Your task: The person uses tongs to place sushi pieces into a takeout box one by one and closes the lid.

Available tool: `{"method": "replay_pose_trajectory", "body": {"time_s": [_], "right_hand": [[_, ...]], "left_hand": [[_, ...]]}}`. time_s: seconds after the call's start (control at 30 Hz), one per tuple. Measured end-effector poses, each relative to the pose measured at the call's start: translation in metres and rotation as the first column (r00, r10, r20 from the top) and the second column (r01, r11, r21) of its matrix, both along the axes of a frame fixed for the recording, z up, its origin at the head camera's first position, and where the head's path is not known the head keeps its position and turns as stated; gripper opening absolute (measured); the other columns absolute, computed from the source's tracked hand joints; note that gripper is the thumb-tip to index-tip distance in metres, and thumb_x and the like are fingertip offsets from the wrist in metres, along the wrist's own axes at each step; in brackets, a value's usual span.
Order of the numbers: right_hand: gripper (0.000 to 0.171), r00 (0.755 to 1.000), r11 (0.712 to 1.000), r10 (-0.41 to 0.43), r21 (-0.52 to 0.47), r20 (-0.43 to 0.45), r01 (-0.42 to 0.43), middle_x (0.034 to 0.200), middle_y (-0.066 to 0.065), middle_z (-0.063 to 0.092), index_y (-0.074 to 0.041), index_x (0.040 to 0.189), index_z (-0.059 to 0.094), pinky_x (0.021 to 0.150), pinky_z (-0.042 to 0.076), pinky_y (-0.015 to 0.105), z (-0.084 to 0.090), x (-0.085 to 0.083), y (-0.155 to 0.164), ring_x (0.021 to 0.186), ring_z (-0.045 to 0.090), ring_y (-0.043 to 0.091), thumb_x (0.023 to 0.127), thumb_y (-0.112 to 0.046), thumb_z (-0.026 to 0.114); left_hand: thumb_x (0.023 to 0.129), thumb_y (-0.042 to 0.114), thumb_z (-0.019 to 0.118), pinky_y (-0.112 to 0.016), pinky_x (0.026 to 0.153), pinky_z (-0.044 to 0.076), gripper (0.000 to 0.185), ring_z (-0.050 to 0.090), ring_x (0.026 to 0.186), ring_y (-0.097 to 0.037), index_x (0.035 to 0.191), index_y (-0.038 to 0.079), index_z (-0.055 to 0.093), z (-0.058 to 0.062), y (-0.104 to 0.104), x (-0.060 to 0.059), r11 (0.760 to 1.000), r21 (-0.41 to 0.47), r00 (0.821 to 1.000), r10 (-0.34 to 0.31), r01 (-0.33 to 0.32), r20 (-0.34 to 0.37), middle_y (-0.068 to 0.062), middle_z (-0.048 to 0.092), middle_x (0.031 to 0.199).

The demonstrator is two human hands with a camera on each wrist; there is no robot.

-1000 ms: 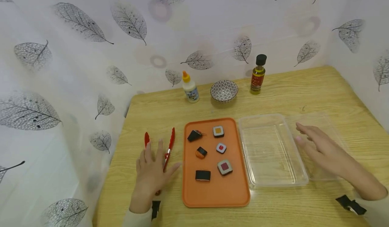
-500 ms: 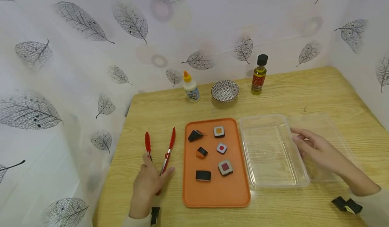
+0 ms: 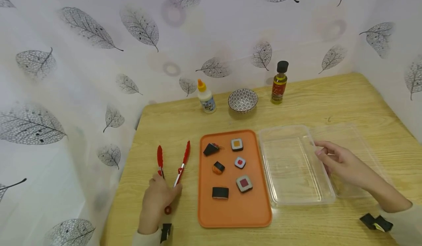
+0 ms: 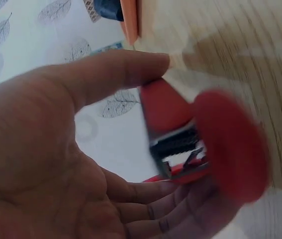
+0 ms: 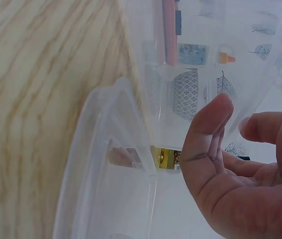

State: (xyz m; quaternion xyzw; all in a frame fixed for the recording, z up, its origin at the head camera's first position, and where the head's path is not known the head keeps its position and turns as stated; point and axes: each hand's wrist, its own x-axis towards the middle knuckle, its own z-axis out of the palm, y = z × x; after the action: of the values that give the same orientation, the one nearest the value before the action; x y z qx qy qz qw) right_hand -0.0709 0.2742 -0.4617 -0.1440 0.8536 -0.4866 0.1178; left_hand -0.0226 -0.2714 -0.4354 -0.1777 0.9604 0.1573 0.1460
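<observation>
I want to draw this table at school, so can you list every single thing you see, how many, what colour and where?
Red metal kitchen tongs: one, red and silver, left of the tray, its handle end in the left hand.
Flat orange plastic tray: one, orange, middle of the table.
Toy sushi pieces: six, mostly black, white and red or orange, on the tray.
Clear plastic box: one, see-through, right of the tray.
Clear plastic lid: one, see-through, beside the box.
Small glue bottle: one, white with orange cap, at the back.
Patterned ceramic bowl: one, dark-and-white, at the back.
Oil bottle: one, yellow with black cap, at the back.
Light wooden table: one, under everything.
Hands: left hand grips the tongs; right hand touches the box's right rim.
</observation>
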Motion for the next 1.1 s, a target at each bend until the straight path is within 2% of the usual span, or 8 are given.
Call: {"method": "replay_pose_trajectory", "body": {"time_s": [0.17, 0.33, 0.47, 0.67, 0.77, 0.87, 0.97, 1.1], "right_hand": [[0.048, 1.0, 0.999, 0.021, -0.037, 0.012, -0.021, 0.092, 0.01, 0.058, 0.01, 0.155, 0.034, 0.055, 0.052, 0.032, -0.001, -0.001, -0.001, 0.063, 0.059, 0.017, 0.115, -0.014, 0.041], [0.048, 0.999, 0.998, 0.035, -0.054, 0.009, -0.034, 0.086, 0.008, 0.057, 0.012, 0.155, 0.033, 0.054, 0.053, 0.033, -0.001, -0.002, -0.002, 0.062, 0.059, 0.018, 0.115, -0.013, 0.041], [0.047, 0.999, 0.997, 0.041, -0.058, -0.006, -0.041, 0.082, 0.006, 0.056, 0.012, 0.154, 0.033, 0.054, 0.052, 0.033, -0.001, -0.003, -0.002, 0.062, 0.058, 0.019, 0.115, -0.012, 0.041], [0.047, 0.999, 0.997, 0.037, -0.065, -0.008, -0.038, 0.078, 0.003, 0.054, 0.012, 0.154, 0.035, 0.054, 0.052, 0.032, -0.004, -0.002, -0.004, 0.062, 0.057, 0.021, 0.114, -0.011, 0.042], [0.047, 0.999, 0.998, 0.029, -0.057, -0.014, -0.03, 0.076, 0.001, 0.053, 0.012, 0.154, 0.036, 0.053, 0.051, 0.032, -0.005, -0.002, -0.004, 0.061, 0.057, 0.021, 0.114, -0.012, 0.043], [0.046, 0.999, 0.998, 0.023, -0.053, -0.027, -0.024, 0.078, 0.001, 0.054, 0.013, 0.153, 0.036, 0.053, 0.05, 0.031, -0.005, -0.002, -0.003, 0.061, 0.056, 0.02, 0.114, -0.011, 0.043], [0.046, 0.999, 0.998, 0.022, -0.056, -0.035, -0.024, 0.079, 0.001, 0.054, 0.014, 0.152, 0.036, 0.052, 0.049, 0.031, -0.004, -0.003, -0.002, 0.061, 0.056, 0.019, 0.114, -0.01, 0.043], [0.045, 0.999, 0.998, 0.028, -0.053, -0.041, -0.03, 0.08, 0.002, 0.054, 0.013, 0.152, 0.037, 0.052, 0.049, 0.032, -0.003, -0.004, -0.002, 0.06, 0.056, 0.019, 0.114, -0.009, 0.043]], "left_hand": [[0.086, 0.035, 0.074, -0.046, 0.063, 0.053, 0.081, 0.058, 0.079, -0.038, 0.128, -0.021, 0.032, 0.0, -0.006, -0.001, 0.994, 0.106, 0.999, 0.037, -0.036, -0.011, -0.039, 0.051, 0.112], [0.094, 0.04, 0.067, -0.046, 0.065, 0.051, 0.079, 0.06, 0.081, -0.039, 0.132, -0.017, 0.026, -0.002, -0.007, -0.002, 0.982, 0.161, 0.994, 0.105, -0.098, -0.036, -0.038, 0.056, 0.112], [0.096, 0.049, 0.065, -0.052, 0.067, 0.052, 0.09, 0.063, 0.086, -0.044, 0.141, -0.016, 0.022, -0.002, -0.008, -0.004, 0.98, 0.136, 0.985, 0.155, -0.144, -0.079, -0.039, 0.055, 0.118], [0.091, 0.072, 0.065, -0.061, 0.07, 0.055, 0.109, 0.068, 0.093, -0.056, 0.142, -0.017, 0.029, -0.002, -0.015, -0.003, 0.984, 0.061, 0.971, 0.174, -0.166, -0.167, -0.043, 0.059, 0.119], [0.089, 0.079, 0.063, -0.06, 0.076, 0.056, 0.116, 0.07, 0.095, -0.052, 0.146, -0.017, 0.032, 0.0, -0.019, -0.003, 0.984, 0.075, 0.958, 0.175, -0.162, -0.226, -0.039, 0.064, 0.118], [0.088, 0.079, 0.064, -0.058, 0.082, 0.056, 0.112, 0.071, 0.095, -0.042, 0.148, -0.013, 0.041, 0.003, -0.021, -0.003, 0.992, 0.091, 0.949, 0.115, -0.093, -0.292, -0.028, 0.071, 0.112], [0.087, 0.075, 0.069, -0.053, 0.082, 0.057, 0.098, 0.071, 0.092, -0.033, 0.143, -0.004, 0.052, 0.005, -0.022, -0.006, 0.996, 0.08, 0.936, -0.007, 0.038, -0.351, -0.016, 0.075, 0.109], [0.084, 0.063, 0.081, -0.037, 0.063, 0.051, 0.078, 0.062, 0.072, -0.02, 0.13, 0.002, 0.063, 0.002, -0.018, -0.008, 0.976, 0.006, 0.886, -0.196, 0.219, -0.421, -0.012, 0.076, 0.11]]}}
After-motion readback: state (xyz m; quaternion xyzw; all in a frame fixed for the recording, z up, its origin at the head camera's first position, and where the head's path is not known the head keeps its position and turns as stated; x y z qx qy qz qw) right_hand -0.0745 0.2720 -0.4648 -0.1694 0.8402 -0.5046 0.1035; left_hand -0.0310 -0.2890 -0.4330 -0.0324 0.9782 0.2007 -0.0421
